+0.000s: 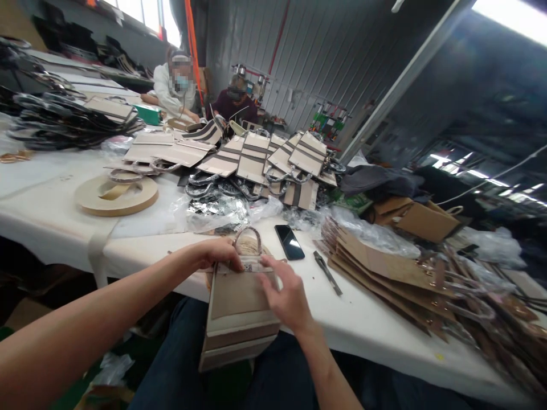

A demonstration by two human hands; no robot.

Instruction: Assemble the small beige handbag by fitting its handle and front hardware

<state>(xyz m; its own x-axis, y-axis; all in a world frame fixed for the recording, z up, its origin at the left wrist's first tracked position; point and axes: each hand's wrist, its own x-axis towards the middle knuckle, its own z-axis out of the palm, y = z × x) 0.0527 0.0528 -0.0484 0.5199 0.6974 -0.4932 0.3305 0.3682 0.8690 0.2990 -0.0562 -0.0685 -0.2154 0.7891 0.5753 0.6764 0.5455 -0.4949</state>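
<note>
A small beige and brown striped handbag (237,310) rests against the table's front edge and hangs over my lap. My left hand (217,252) is closed on its top left corner beside the looped handle (248,230). My right hand (287,297) lies on the bag's upper right, fingers pinching the top edge near the clasp. Both hands grip the same bag.
A black phone (289,241) and a dark metal tool (327,273) lie on the white table (367,319) just right of the bag. Flat brown bag panels (384,267) pile at right. A tape roll (116,195) sits at left. Finished bags (256,156) and two seated people are beyond.
</note>
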